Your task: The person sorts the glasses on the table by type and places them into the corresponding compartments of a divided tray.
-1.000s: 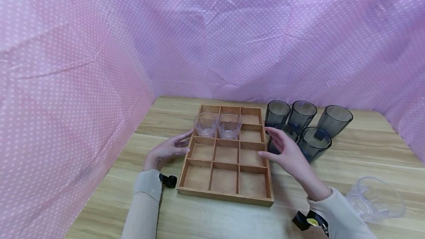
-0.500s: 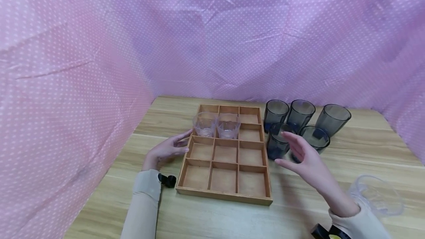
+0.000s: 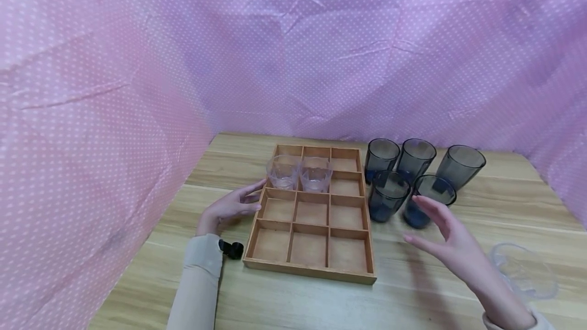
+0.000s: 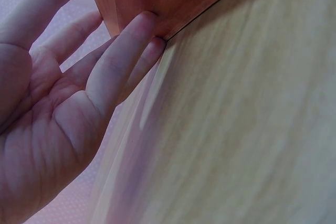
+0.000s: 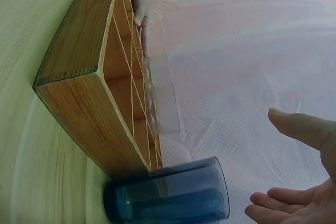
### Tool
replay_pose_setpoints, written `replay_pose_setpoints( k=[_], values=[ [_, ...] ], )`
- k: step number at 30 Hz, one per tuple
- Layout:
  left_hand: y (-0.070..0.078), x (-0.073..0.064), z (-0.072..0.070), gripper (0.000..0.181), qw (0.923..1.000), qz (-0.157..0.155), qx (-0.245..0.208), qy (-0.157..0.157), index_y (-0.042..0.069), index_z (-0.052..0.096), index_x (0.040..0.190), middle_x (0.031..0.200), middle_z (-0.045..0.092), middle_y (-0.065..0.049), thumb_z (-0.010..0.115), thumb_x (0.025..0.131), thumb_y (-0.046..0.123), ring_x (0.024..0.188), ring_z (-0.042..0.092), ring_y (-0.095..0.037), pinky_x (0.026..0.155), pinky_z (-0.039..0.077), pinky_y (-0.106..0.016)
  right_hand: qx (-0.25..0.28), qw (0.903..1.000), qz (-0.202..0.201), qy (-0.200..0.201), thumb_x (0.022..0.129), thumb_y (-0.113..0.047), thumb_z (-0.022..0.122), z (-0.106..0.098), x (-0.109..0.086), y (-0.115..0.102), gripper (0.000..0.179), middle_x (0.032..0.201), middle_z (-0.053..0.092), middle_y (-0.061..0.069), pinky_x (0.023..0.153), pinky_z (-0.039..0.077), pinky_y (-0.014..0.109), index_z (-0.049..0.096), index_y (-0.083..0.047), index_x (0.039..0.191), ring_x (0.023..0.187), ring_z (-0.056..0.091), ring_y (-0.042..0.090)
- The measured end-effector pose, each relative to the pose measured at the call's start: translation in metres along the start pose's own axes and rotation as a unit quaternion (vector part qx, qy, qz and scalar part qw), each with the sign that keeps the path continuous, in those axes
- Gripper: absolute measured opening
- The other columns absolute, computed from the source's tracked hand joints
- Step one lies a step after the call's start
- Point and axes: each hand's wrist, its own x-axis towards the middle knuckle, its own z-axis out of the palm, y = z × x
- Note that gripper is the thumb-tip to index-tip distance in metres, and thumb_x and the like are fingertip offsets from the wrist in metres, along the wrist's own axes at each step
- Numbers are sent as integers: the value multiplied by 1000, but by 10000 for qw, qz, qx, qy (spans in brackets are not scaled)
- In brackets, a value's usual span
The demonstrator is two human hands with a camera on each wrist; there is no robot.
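My left hand [image 3: 231,205] touches the left side of a wooden compartment tray [image 3: 309,273]; in the left wrist view its fingertips [image 4: 140,23] press against the tray's outer wall. Two clear glasses, one at the left [image 3: 283,174] and one in the middle [image 3: 315,177], stand in the second row from the back. To the right of the tray my right hand [image 3: 451,243] hangs above the table, thumb and fingers spread, holding nothing. Its fingertips overlap the nearest smoked-grey glass [image 3: 417,215] in the head view. Another grey glass [image 3: 387,200] stands close beside the tray.
Three more smoked-grey glasses, left [image 3: 382,159], middle [image 3: 415,159] and right [image 3: 460,167], stand behind those two. At the right front is a larger clear glass vessel [image 3: 527,274], near the right forearm. A pink dotted cloth [image 3: 293,65] hangs behind the wooden table [image 3: 220,159].
My right hand has moved away from the tray's right side, rightward and toward the front, past the nearer grey glasses. The left hand, tray and glasses have stayed in place.
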Motion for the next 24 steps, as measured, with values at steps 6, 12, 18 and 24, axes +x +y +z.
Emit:
replay_pose_setpoints(
  k=[6, 12, 18, 24],
  values=[
    [-1, 1, 0, 80, 10000, 20, 20, 14, 24, 17, 156, 164, 10, -11, 65, 93, 21, 147, 22, -39, 114, 34, -48, 133, 9997, -124, 162, 79, 3, 75, -8, -9, 8, 78, 136, 41, -32, 100, 26, -5, 34, 1, 145, 126, 31, -25],
    [2, -1, 0, 77, 9999, -77, 77, 101, 23, 17, 156, 164, 11, -11, 63, 94, 18, 147, 22, -38, 116, 31, -49, 72, 9997, -13, 225, 81, 7, 71, -17, -18, 17, 80, 142, 38, -30, 102, 26, -4, 31, -3, 149, 127, 29, -26],
    [6, -1, 0, 77, 9998, -115, -101, 120, 23, 17, 156, 164, 9, -10, 62, 95, 13, 147, 20, -38, 116, 29, -50, -1, 9993, 64, 364, 83, 9, 69, -30, -26, 22, 82, 148, 35, -27, 101, 28, -4, 29, -12, 152, 129, 28, -25],
    [5, -2, 0, 77, 9997, -200, -66, 120, 25, 18, 156, 164, 12, -10, 63, 94, 16, 147, 22, -37, 116, 30, -49, 430, 9980, 203, 409, 83, 12, 66, -40, -34, 29, 79, 148, 39, -26, 92, 33, -6, 34, -17, 149, 128, 31, -24]
  ],
)
